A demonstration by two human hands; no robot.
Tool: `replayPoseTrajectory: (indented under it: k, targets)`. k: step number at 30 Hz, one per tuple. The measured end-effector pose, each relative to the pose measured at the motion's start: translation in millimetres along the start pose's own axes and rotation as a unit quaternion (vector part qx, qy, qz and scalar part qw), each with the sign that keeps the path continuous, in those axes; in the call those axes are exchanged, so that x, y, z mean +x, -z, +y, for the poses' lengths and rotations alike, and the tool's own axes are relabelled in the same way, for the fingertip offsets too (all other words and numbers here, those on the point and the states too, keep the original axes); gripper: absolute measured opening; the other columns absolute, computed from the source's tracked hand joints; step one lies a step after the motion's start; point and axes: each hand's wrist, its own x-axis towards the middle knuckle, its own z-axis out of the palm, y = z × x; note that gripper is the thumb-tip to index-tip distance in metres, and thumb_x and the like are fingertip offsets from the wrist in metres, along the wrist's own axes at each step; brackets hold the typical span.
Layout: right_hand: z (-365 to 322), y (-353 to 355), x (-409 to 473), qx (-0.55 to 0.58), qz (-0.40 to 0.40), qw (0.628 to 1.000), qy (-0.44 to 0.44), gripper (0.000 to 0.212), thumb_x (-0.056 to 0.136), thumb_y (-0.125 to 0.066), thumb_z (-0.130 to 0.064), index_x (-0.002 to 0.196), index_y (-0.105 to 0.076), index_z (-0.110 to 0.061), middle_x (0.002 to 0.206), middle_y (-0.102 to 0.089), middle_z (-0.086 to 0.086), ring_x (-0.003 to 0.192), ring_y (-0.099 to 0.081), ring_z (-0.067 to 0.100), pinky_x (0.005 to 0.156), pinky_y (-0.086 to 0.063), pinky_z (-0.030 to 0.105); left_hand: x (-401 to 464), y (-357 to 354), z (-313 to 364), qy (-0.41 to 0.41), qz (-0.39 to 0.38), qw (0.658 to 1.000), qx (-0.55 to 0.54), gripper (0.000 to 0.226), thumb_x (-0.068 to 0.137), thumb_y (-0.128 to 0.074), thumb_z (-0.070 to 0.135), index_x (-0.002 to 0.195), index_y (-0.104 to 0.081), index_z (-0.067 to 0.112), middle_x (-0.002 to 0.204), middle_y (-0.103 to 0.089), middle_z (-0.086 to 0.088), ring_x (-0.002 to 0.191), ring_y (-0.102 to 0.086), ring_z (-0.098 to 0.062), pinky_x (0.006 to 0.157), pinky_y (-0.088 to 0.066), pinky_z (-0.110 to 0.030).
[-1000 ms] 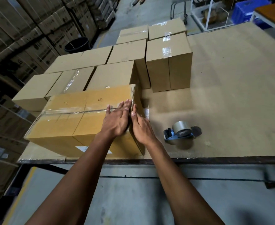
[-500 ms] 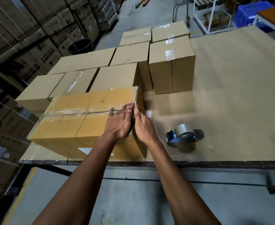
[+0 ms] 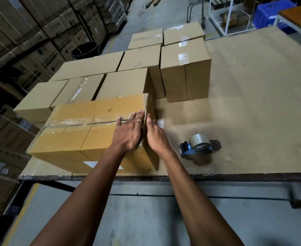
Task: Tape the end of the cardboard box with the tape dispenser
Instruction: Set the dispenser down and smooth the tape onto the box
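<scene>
Your right hand [image 3: 156,134], flat against the cardboard box [image 3: 92,132] end, is nearer the tape dispenser [image 3: 198,145], just off to its right on the tabletop [image 3: 252,103].

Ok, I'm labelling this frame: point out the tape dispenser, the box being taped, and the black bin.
tape dispenser [image 3: 198,145]: head view, tape roll.
box being taped [image 3: 78,137]: head view, top face.
black bin [image 3: 85,50]: head view, rim.
</scene>
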Motion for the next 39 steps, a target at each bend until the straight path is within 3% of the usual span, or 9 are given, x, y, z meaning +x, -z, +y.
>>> replayPoseTrajectory:
  k: [6,11,15,17,21,25,28,34,39]
  targets:
    - [1,-2,-3,-0.056,-0.003,0.998,0.030,0.057,0.115,-0.014,-0.036,0.169,-0.007,-0.021,0.175,-0.016,0.016,0.162,-0.016,0.033,0.129,-0.020,0.051,3,0,-1,0.005,-0.003,1.000,-0.002,0.073,0.101,0.004,0.052,0.169,-0.015,0.033,0.174,-0.019,0.012,0.161,-0.010,-0.004,0.131,0.006,-0.049]
    - [23,-18,11,-0.019,0.002,0.999,-0.029,0.059,0.108,-0.003,-0.061,0.165,0.003,-0.047,0.176,-0.012,0.013,0.160,-0.019,0.038,0.129,-0.018,0.054,2,-1,1,0.008,-0.003,1.000,-0.004,0.071,0.103,0.003,0.052,0.169,-0.015,0.032,0.174,-0.020,0.011,0.161,-0.010,-0.004,0.131,0.009,-0.047]
    - [30,-11,17,-0.008,-0.017,0.999,-0.033,0.056,0.109,-0.009,-0.062,0.163,-0.002,-0.052,0.176,-0.016,0.006,0.161,-0.020,0.034,0.128,-0.021,0.059,2,0,1,0.005,-0.002,1.000,-0.005,0.072,0.103,0.004,0.052,0.169,-0.015,0.032,0.174,-0.020,0.011,0.161,-0.010,-0.005,0.131,0.008,-0.049]
    - [31,-3,22,-0.002,-0.011,1.000,-0.022,0.057,0.110,-0.022,-0.059,0.165,-0.018,-0.044,0.172,-0.030,0.005,0.158,-0.028,0.031,0.126,-0.028,0.056,1,1,1,0.006,-0.002,1.000,-0.011,0.071,0.103,0.004,0.051,0.169,-0.016,0.033,0.174,-0.019,0.011,0.161,-0.010,-0.005,0.131,0.007,-0.049]
    - [17,13,43,0.131,0.094,0.987,-0.002,0.056,0.105,-0.053,-0.054,0.155,-0.050,-0.027,0.158,-0.054,0.002,0.145,-0.050,0.022,0.118,-0.044,0.043,-3,2,1,0.003,0.001,1.000,-0.020,0.071,0.103,0.004,0.051,0.169,-0.016,0.034,0.174,-0.020,0.012,0.161,-0.010,-0.005,0.131,0.007,-0.049]
    - [3,11,60,0.263,-0.004,0.963,-0.063,0.086,0.096,-0.062,-0.063,0.165,-0.020,-0.033,0.174,-0.024,0.003,0.155,-0.032,0.024,0.125,-0.032,0.046,-3,0,1,0.001,0.002,1.000,-0.016,0.072,0.103,0.004,0.051,0.169,-0.017,0.030,0.174,-0.021,0.009,0.161,-0.009,-0.005,0.131,0.006,-0.052]
    - [8,-1,65,0.354,-0.040,0.930,-0.091,0.094,0.095,-0.065,-0.059,0.166,-0.006,-0.038,0.174,-0.020,0.005,0.141,-0.039,0.016,0.121,-0.035,0.040,0,-1,-2,0.004,0.005,1.000,-0.016,0.071,0.104,0.002,0.050,0.169,-0.017,0.030,0.174,-0.022,0.009,0.160,-0.009,-0.003,0.131,0.007,-0.049]
    - [25,0,71,0.437,-0.054,0.892,-0.100,0.084,0.100,-0.065,-0.044,0.166,-0.012,-0.039,0.168,-0.030,0.002,0.132,-0.041,0.014,0.116,-0.040,0.036,4,-5,-5,-0.003,0.018,1.000,-0.010,0.068,0.105,0.001,0.051,0.168,-0.019,0.035,0.172,-0.023,0.014,0.158,-0.009,0.002,0.130,0.009,-0.045]
    - [34,1,76,0.486,-0.059,0.868,-0.078,0.077,0.103,-0.065,-0.024,0.165,-0.022,-0.039,0.129,-0.055,-0.019,0.113,-0.059,0.004,0.097,-0.055,0.031,5,-9,-8,-0.008,0.019,1.000,-0.007,0.070,0.104,0.003,0.054,0.168,-0.017,0.036,0.173,-0.021,0.014,0.159,-0.009,0.000,0.131,0.009,-0.046]
